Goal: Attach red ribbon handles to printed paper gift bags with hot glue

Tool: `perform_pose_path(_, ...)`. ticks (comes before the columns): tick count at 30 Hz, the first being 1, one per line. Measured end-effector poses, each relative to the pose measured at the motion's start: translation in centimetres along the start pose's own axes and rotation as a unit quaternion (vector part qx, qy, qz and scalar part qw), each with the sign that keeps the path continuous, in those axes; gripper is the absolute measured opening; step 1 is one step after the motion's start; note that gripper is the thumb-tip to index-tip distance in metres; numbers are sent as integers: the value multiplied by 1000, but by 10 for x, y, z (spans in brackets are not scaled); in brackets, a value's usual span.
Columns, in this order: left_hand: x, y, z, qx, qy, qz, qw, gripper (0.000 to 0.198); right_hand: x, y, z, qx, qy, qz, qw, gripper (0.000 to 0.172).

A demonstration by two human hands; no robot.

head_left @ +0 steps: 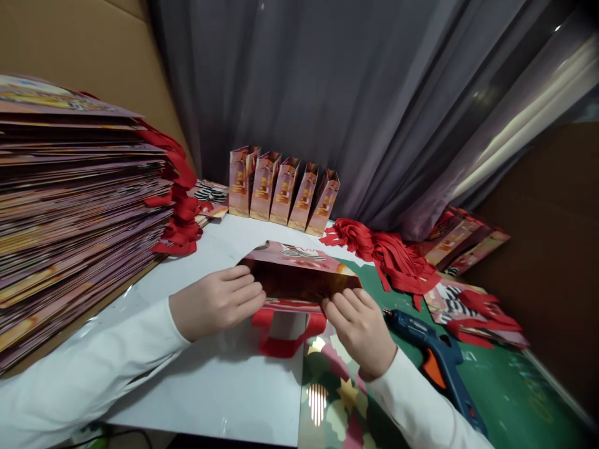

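A: Hands, near first?
B: White sleeves come in from the bottom edge. Left hand [218, 302]: fingers curled narrow on the left end of the paper bag [299, 277]. Right hand [360, 327]: fingertips pinch the near rim at the right corner. With one hand per end, the mouth is held spread into a wide slot.
A: Is the left grip firm?
B: Probably. The thumb is hidden behind the fingers, so pinch or plain press, can't be sure.
A: Where's the bag?
B: Lying on the table, straddling the white sheet [224, 386] and the green patterned mat [505, 399], mouth toward the person. Its red handle [285, 337] loops out from the near rim, flat on the sheet between the hands.
A: Tools?
B: Blue glue gun [444, 352] on the mat just beside the right wrist, nozzle toward the bag. Easy reach for that hand.
A: Further back?
B: Pile of loose red ribbons [384, 249] beyond the right hand. Tall stack of flat bags [79, 206] on the left, handles all at one end. Five bags [283, 190] stand in a row against the grey curtain [374, 93], well apart from the hands.
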State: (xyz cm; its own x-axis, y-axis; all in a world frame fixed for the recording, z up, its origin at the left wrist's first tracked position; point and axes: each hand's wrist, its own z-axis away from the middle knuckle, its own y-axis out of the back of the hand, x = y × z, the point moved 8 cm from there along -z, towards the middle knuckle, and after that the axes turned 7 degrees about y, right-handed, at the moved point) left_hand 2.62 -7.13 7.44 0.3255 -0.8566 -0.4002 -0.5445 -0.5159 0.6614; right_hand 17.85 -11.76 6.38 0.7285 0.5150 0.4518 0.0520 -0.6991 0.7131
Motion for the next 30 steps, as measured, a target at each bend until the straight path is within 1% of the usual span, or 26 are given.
perform_pose_path(2, -3, 2, -2, 8, 5, 4, 1000, 34, 2, 0, 1, 14, -13, -4, 1000, 23)
perform_pose_path(4, -5, 3, -6, 9, 13, -9, 1000, 33, 6, -2, -1, 16, -35, -8, 999, 23)
perform_pose_path(6, -6, 3, -10, 9, 42, -43, 998, 32, 13, -4, -4, 10, -76, -12, 997, 25)
perform_pose_path(9, -4, 8, -13, 41, 113, -97, 988, 45, 26, -1, -7, 27, -168, -28, 985, 24)
perform_pose_path(11, 5, 8, -14, 59, 121, -95, 986, 50, 33, 0, -5, 58, -246, -65, 965, 22)
perform_pose_path(12, 8, 6, -15, 57, 127, -85, 987, 50, 36, -2, -2, 72, -292, -98, 949, 21)
perform_pose_path(13, 7, 1, -15, 45, 141, -70, 986, 47, 39, -8, 3, 83, -341, -142, 926, 21)
perform_pose_path(14, 3, -7, -15, 27, 167, -55, 984, 43, 40, -17, 8, 90, -389, -196, 896, 20)
perform_pose_path(16, -11, -27, -12, -28, 234, -16, 972, 36, 34, -43, 15, 97, -457, -338, 817, 16)
perform_pose_path(17, -18, -39, -9, -57, 265, 6, 963, 34, 28, -57, 16, 100, -473, -417, 770, 14)
perform_pose_path(19, -31, -66, -3, -113, 312, 58, 941, 32, 11, -85, 18, 109, -498, -550, 661, 13)
perform_pose_path(21, -42, -91, 4, -158, 359, 112, 913, 34, -4, -103, 22, 124, -524, -633, 556, 26)
perform_pose_path(22, -47, -101, 6, -172, 383, 128, 898, 36, -11, -108, 24, 126, -530, -663, 513, 33)
perform_pose_path(23, -53, -110, 8, -181, 405, 140, 885, 37, -17, -110, 25, 119, -526, -691, 482, 38)
perform_pose_path(24, -59, -117, 10, -186, 425, 148, 874, 37, -22, -110, 25, 99, -508, -719, 463, 41)
perform_pose_path(25, -65, -123, 11, -187, 441, 157, 863, 36, -24, -107, 24, 67, -479, -746, 458, 42)
perform_pose_path(26, -71, -128, 13, -185, 459, 172, 852, 35, -24, -103, 26, 23, -449, -764, 463, 42)
perform_pose_path(27, -78, -132, 15, -181, 476, 193, 838, 33, -19, -99, 32, -29, -432, -764, 479, 41)
perform_pose_path(28, -85, -137, 17, -175, 494, 220, 823, 31, -7, -97, 41, -85, -430, -739, 512, 39)
perform_pose_path(29, -92, -141, 19, -169, 509, 252, 806, 29, 12, -97, 55, -137, -450, -695, 543, 38)
perform_pose_path(30, -98, -144, 19, -166, 514, 278, 795, 29, 42, -97, 75, -188, -502, -595, 599, 35)
